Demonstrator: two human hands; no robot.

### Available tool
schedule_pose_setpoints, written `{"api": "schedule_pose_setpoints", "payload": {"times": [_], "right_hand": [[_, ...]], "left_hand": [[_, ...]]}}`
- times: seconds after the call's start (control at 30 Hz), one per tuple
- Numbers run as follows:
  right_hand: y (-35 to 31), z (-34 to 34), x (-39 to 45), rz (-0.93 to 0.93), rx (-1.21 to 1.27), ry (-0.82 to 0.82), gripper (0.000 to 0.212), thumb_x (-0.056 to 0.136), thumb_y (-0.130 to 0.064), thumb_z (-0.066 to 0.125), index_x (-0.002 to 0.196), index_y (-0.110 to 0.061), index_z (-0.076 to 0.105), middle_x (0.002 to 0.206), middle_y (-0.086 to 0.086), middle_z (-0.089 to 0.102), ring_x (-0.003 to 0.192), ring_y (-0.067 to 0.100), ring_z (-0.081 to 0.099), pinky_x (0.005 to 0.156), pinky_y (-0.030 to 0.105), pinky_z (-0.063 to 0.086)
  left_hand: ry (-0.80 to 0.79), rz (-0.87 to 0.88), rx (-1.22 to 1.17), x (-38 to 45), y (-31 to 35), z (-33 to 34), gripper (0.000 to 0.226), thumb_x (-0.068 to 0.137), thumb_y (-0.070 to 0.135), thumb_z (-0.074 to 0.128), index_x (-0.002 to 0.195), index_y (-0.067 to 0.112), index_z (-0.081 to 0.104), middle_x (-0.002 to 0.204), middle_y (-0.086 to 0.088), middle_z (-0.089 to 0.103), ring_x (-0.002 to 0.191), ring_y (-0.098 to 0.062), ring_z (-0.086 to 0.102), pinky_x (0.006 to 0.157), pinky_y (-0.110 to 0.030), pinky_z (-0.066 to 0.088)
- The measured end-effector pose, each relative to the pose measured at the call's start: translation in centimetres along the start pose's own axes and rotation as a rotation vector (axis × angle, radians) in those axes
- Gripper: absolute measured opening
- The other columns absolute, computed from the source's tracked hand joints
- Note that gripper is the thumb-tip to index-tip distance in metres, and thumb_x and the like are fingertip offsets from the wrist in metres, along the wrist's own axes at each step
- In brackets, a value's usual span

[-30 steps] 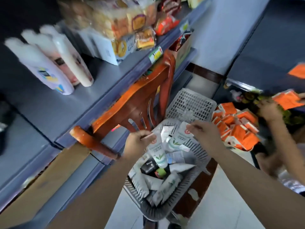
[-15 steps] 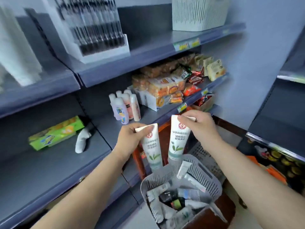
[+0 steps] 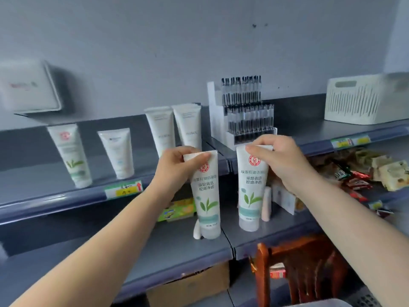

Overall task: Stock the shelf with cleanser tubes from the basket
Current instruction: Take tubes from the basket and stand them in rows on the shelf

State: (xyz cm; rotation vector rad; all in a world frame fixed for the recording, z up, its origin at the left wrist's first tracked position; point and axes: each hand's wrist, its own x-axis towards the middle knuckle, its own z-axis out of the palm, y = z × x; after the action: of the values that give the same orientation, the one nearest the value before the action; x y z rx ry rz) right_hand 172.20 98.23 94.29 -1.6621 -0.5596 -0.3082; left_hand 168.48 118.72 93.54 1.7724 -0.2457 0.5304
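Your left hand (image 3: pixel 177 167) pinches the crimped top of one cleanser tube (image 3: pixel 207 196), your right hand (image 3: pixel 277 160) pinches another tube (image 3: pixel 251 189); both hang cap-down before the shelf (image 3: pixel 53 196), where four tubes stand.

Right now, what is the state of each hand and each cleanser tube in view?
Left hand: pinches left green-leaf tube, hanging cap-down.
Right hand: pinches right green-leaf tube, hanging cap-down.
Four shelf tubes: upright on caps.
White basket: upright on shelf.
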Motion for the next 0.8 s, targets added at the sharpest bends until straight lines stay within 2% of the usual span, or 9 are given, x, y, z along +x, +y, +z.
{"api": "schedule_pose_setpoints", "payload": {"times": [0.13,0.23,0.3,0.37,0.47,0.57,0.67,0.8], "right_hand": [[-3.6,5.8,2.4,-0.074,0.08,-0.077,0.025,0.083,-0.012,0.066,0.06,-0.02,0.062,0.054,-0.012,0.065,0.053,-0.001,0.06,0.057,0.019,0.043],[-5.7,10.1,4.1,-0.112,0.126,-0.134,0.02,0.082,-0.013,0.066,0.063,-0.017,0.064,0.064,-0.006,0.067,0.062,0.006,0.062,0.066,0.022,0.047],[-6.9,12.8,5.3,-0.137,0.144,-0.162,0.018,0.083,-0.014,0.066,0.065,-0.016,0.064,0.066,-0.003,0.067,0.064,0.009,0.062,0.073,0.026,0.049],[-8.0,15.0,6.4,-0.158,0.171,-0.174,0.02,0.083,-0.014,0.066,0.064,-0.017,0.063,0.059,-0.008,0.066,0.059,0.004,0.061,0.069,0.024,0.049],[-9.9,18.6,8.0,-0.197,0.191,-0.199,0.019,0.083,-0.015,0.065,0.065,-0.017,0.062,0.054,-0.011,0.065,0.052,0.0,0.059,0.058,0.014,0.046],[-11.6,22.0,9.8,-0.227,0.195,-0.209,0.021,0.084,-0.016,0.065,0.064,-0.016,0.061,0.053,-0.01,0.063,0.051,0.002,0.057,0.059,0.016,0.045],[-13.1,24.8,11.7,-0.247,0.216,-0.209,0.023,0.085,-0.016,0.064,0.062,-0.015,0.06,0.051,-0.01,0.06,0.05,0.003,0.054,0.058,0.018,0.045],[-14.8,27.8,14.3,-0.283,0.207,-0.183,0.024,0.086,-0.017,0.064,0.062,-0.017,0.059,0.048,-0.012,0.059,0.047,0.0,0.053,0.053,0.014,0.045]], "left_hand": [[0.078,0.044,0.086,0.6,2.8,-6.6,0.01,0.081,0.016,0.07,0.072,0.012,0.07,0.065,0.002,0.071,0.06,-0.006,0.065,0.056,-0.02,0.054],[0.131,0.078,0.123,0.8,4.0,-11.5,0.011,0.081,0.017,0.069,0.07,0.013,0.069,0.058,0.005,0.068,0.054,-0.003,0.062,0.05,-0.017,0.049],[0.182,0.097,0.147,0.9,4.5,-14.8,0.012,0.079,0.019,0.071,0.068,0.015,0.07,0.059,0.003,0.068,0.055,-0.007,0.062,0.052,-0.021,0.049],[0.212,0.106,0.155,1.0,5.0,-17.7,0.012,0.08,0.018,0.07,0.07,0.012,0.071,0.059,0.002,0.069,0.055,-0.009,0.062,0.052,-0.023,0.051],[0.244,0.149,0.182,1.5,5.7,-22.0,0.013,0.08,0.016,0.069,0.068,0.013,0.069,0.054,0.004,0.066,0.05,-0.004,0.059,0.048,-0.017,0.047],[0.288,0.189,0.205,2.6,6.4,-25.9,0.016,0.081,0.014,0.069,0.065,0.013,0.067,0.047,0.008,0.062,0.044,-0.001,0.055,0.042,-0.014,0.042],[0.308,0.216,0.232,3.9,7.2,-29.2,0.016,0.082,0.017,0.069,0.067,0.014,0.066,0.047,0.009,0.062,0.044,-0.003,0.056,0.043,-0.017,0.046],[0.315,0.251,0.229,6.1,8.2,-33.0,0.015,0.082,0.019,0.068,0.068,0.014,0.065,0.047,0.008,0.062,0.044,-0.005,0.058,0.043,-0.018,0.047]]}}
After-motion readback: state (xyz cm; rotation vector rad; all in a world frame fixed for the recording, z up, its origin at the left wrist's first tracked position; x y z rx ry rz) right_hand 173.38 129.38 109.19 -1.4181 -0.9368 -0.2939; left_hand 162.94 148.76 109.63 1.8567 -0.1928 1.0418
